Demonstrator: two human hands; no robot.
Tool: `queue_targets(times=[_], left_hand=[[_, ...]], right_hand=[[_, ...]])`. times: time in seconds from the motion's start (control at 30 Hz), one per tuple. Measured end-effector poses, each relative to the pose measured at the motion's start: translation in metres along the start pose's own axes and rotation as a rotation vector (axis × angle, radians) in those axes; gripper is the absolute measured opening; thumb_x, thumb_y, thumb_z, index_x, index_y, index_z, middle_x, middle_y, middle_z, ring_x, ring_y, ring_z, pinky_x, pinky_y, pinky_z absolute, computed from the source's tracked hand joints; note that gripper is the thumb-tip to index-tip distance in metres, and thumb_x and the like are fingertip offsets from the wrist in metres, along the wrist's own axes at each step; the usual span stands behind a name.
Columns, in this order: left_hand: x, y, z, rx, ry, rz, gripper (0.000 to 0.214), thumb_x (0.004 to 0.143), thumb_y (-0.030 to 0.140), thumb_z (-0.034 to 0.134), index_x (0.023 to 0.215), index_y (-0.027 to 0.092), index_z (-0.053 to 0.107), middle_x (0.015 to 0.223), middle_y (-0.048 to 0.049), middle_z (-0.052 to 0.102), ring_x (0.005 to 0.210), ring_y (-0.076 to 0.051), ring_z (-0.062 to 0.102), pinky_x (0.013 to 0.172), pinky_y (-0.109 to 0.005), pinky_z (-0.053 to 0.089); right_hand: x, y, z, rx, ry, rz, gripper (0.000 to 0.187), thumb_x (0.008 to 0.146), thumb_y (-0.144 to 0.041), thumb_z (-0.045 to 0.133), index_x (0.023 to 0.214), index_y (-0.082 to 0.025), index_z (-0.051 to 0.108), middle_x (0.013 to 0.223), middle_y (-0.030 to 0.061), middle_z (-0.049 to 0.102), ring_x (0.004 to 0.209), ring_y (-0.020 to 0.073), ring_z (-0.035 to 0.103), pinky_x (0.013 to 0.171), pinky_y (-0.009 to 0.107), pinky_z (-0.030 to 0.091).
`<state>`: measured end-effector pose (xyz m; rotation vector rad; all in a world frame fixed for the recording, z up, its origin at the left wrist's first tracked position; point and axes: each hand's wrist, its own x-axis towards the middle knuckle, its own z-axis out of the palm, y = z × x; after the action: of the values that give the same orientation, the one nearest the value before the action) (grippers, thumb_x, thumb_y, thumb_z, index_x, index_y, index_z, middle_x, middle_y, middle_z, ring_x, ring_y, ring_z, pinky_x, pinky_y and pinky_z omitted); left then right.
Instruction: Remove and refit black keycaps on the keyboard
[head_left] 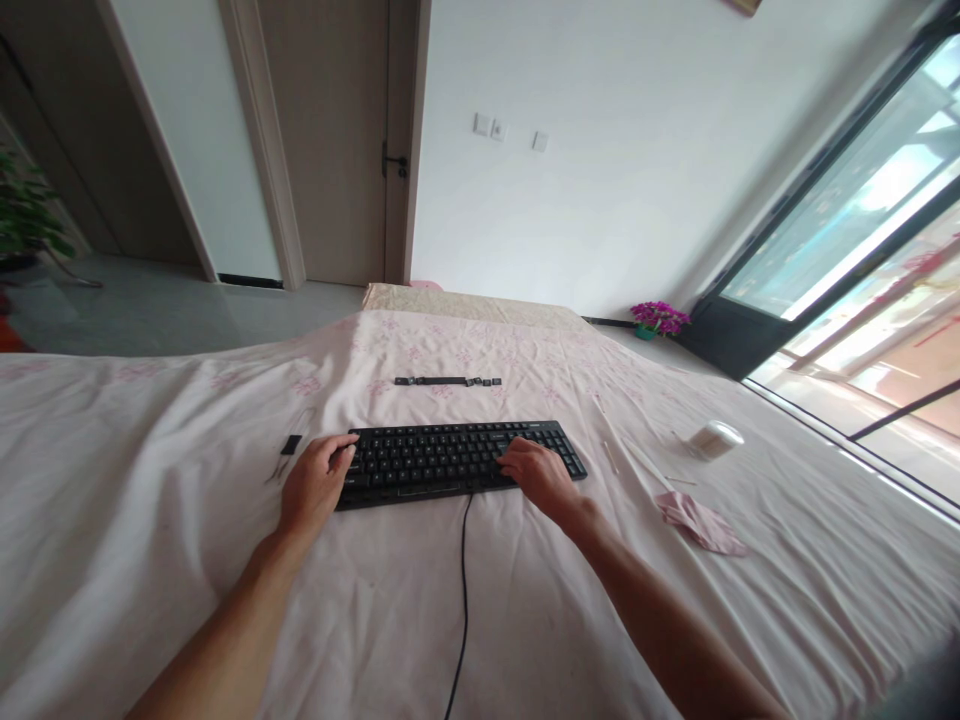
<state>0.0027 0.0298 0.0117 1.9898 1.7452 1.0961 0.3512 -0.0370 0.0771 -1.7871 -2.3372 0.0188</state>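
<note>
We're gripping the keyboard [450,455] at its 9 o'clock end w/ the left hand [315,480], thumb on top and fingers curling round the edge. The right hand [536,475] is lying palm-down on the keys toward 3, fingers loose, clasping nothing. The keyboard's sitting dead ahead on the sheet [150,480], cable [463,580] trailing to 6. Prob. we're steadying it while working the keys, so any next move is calling for a firm left hold. Both forearms are reaching in from 6, wrists low.
</note>
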Motion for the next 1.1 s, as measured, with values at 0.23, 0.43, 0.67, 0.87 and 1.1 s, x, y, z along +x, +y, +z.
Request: queue_targets(times=[0.23, 0.43, 0.67, 0.87, 1.1], left_hand=[[0.0003, 0.0007, -0.0013, 0.002, -0.003, -0.005, 0.03, 0.087, 0.037, 0.043, 0.105, 0.026, 0.064, 0.11, -0.0036, 0.065, 0.103, -0.022, 0.059, 0.091, -0.034, 0.044], [0.0001, 0.0013, -0.0013, 0.002, -0.013, -0.002, 0.031, 0.088, 0.038, 0.043, 0.106, 0.026, 0.064, 0.111, -0.0038, 0.064, 0.104, -0.022, 0.058, 0.092, -0.034, 0.044], [0.0002, 0.002, -0.0017, 0.002, -0.01, -0.002, 0.031, 0.088, 0.037, 0.042, 0.106, 0.025, 0.064, 0.111, -0.004, 0.065, 0.104, -0.022, 0.058, 0.092, -0.034, 0.045], [0.0, 0.0006, -0.0005, 0.011, -0.003, -0.01, 0.03, 0.088, 0.036, 0.043, 0.106, 0.025, 0.065, 0.11, -0.0032, 0.065, 0.103, -0.021, 0.059, 0.092, -0.033, 0.044], [0.0006, 0.0002, -0.0008, 0.003, -0.007, -0.005, 0.029, 0.087, 0.036, 0.044, 0.105, 0.025, 0.065, 0.11, -0.0035, 0.065, 0.103, -0.022, 0.059, 0.091, -0.033, 0.044]], right_hand=[[0.0018, 0.0022, 0.0006, 0.019, 0.003, -0.033, 0.016, 0.089, -0.023, 0.055, 0.09, -0.024, 0.072, 0.089, 0.0012, 0.063, 0.081, 0.0135, 0.059, 0.066, 0.022, 0.039], [0.0015, 0.0, 0.0019, 0.014, 0.016, -0.024, 0.018, 0.091, -0.024, 0.054, 0.085, -0.023, 0.071, 0.088, 0.0011, 0.063, 0.08, 0.0132, 0.059, 0.065, 0.023, 0.038], [0.0003, 0.0014, -0.0001, -0.024, -0.002, -0.025, 0.015, 0.089, -0.023, 0.055, 0.094, -0.024, 0.07, 0.092, 0.0012, 0.063, 0.086, 0.0145, 0.059, 0.069, 0.023, 0.039], [-0.0014, 0.0033, 0.0029, -0.117, -0.021, -0.057, 0.013, 0.088, -0.021, 0.058, 0.098, -0.023, 0.067, 0.092, 0.0025, 0.062, 0.088, 0.0164, 0.058, 0.073, 0.025, 0.04], [-0.0017, 0.0035, 0.0024, -0.218, -0.035, -0.124, 0.013, 0.09, -0.02, 0.055, 0.101, -0.021, 0.061, 0.093, 0.004, 0.06, 0.085, 0.017, 0.058, 0.07, 0.026, 0.04]])
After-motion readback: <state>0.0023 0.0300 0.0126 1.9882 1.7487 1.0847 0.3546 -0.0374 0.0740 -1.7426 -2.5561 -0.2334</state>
